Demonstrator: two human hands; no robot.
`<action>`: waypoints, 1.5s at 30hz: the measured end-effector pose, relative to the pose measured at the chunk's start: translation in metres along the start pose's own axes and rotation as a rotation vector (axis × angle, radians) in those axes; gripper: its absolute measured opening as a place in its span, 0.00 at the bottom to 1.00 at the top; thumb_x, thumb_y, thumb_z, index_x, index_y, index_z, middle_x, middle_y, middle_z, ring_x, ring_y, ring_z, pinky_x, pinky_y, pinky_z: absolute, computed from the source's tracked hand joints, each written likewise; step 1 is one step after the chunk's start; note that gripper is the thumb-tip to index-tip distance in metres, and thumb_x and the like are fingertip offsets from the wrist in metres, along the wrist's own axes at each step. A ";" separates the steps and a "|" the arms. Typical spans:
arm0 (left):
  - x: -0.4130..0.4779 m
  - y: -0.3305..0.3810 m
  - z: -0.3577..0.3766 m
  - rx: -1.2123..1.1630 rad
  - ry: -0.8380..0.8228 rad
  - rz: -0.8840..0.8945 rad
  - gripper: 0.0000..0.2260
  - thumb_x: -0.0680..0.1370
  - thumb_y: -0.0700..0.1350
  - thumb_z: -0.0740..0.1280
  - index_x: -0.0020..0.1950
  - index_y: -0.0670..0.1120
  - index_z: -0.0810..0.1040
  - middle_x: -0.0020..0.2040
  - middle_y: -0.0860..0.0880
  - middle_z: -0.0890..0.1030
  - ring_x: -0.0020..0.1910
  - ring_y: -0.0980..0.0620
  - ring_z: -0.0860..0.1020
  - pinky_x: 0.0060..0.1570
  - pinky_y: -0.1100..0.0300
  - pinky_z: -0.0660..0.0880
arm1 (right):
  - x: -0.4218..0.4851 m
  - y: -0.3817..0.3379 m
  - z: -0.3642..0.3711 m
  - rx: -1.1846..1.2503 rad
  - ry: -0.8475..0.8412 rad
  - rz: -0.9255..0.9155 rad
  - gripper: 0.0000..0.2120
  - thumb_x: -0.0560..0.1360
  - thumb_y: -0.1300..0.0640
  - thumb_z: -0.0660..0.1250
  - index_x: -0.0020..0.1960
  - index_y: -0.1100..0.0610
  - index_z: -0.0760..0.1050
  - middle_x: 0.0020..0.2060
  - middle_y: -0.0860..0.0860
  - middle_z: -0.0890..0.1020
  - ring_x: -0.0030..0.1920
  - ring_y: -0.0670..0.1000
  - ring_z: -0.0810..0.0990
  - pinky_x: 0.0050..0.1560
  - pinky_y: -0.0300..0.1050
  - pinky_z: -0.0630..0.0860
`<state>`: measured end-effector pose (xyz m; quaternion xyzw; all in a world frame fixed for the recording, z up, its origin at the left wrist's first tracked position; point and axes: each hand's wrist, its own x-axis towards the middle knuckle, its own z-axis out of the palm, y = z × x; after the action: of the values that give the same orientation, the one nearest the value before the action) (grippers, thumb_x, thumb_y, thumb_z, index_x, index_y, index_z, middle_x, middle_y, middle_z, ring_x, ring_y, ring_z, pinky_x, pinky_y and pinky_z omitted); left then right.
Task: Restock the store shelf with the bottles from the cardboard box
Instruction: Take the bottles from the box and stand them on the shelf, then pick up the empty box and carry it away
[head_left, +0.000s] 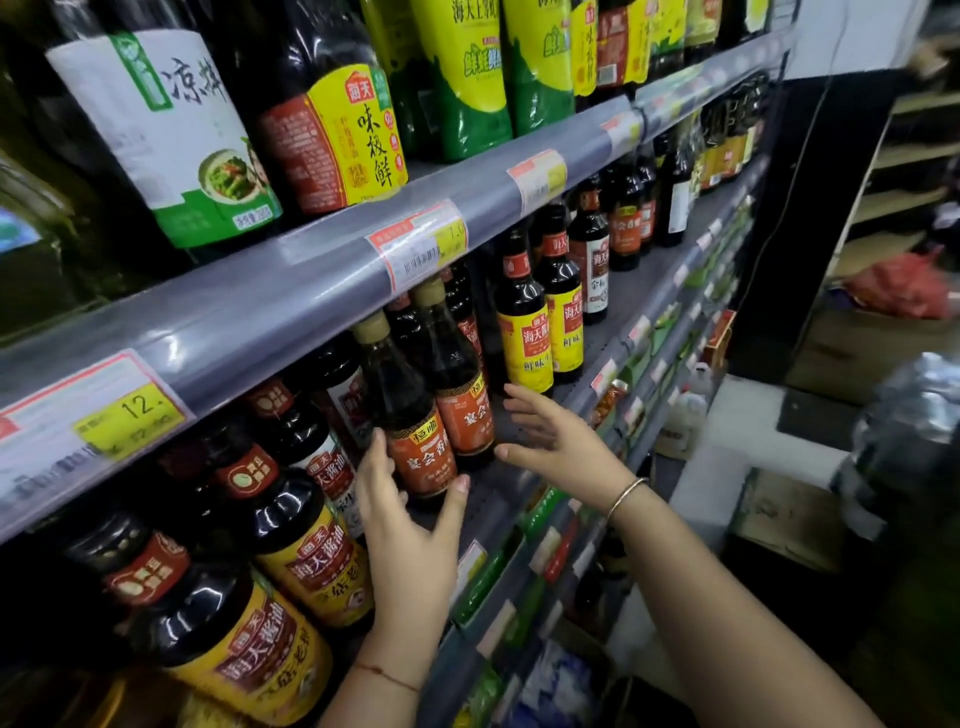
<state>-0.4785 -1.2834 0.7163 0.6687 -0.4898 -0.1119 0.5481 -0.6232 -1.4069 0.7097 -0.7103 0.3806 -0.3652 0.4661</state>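
— What grip does the left hand (410, 525) have?

— It brackets the foot of the front bottle (415, 431). The thumb lies against the lower right of the bottle and the fingers run up the left edge of its orange label.

— And the right hand (550, 436)?

— Spread and holding nothing. Its fingers are straight and apart, just right of the second bottle (462, 395). Whether a fingertip touches the glass, I cannot tell.

— Where do the two bottles stand?

— Upright on the shelf (615, 317), side by side and touching. Both are dark with tan caps and the same orange label, and the front one is nearer the edge. Their caps reach up behind the price rail (311, 291) of the shelf above.

— What are their neighbours?

— On the left are wide dark jars (291, 540) with yellow and red labels. To the right, past a gap, are slim yellow-label bottles (524, 332).

— Anything on the wrists?

— A thin bangle (626, 493) on the right and a red thread (387, 673) on the left.
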 end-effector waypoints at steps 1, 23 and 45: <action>-0.003 0.004 -0.001 -0.002 0.001 0.038 0.37 0.72 0.53 0.69 0.76 0.58 0.53 0.72 0.54 0.60 0.70 0.54 0.65 0.68 0.54 0.67 | -0.007 -0.003 0.000 -0.017 0.020 0.008 0.34 0.71 0.54 0.72 0.72 0.45 0.62 0.66 0.46 0.73 0.65 0.44 0.72 0.64 0.40 0.69; -0.079 -0.048 0.168 0.223 -1.077 0.257 0.23 0.77 0.51 0.66 0.71 0.49 0.68 0.69 0.50 0.69 0.69 0.51 0.67 0.66 0.60 0.64 | -0.227 0.104 -0.066 -0.356 0.424 0.625 0.25 0.73 0.56 0.70 0.69 0.51 0.68 0.64 0.49 0.75 0.65 0.46 0.72 0.65 0.40 0.68; -0.263 -0.408 0.355 0.616 -1.412 0.324 0.25 0.77 0.51 0.64 0.73 0.47 0.65 0.70 0.44 0.69 0.68 0.44 0.68 0.68 0.53 0.65 | -0.372 0.528 0.030 -0.438 0.318 1.045 0.22 0.76 0.60 0.65 0.69 0.59 0.67 0.66 0.59 0.73 0.66 0.57 0.71 0.65 0.45 0.65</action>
<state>-0.6351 -1.3335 0.1374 0.4814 -0.8226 -0.2880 -0.0934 -0.8678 -1.2130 0.1430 -0.4449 0.8120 -0.1022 0.3637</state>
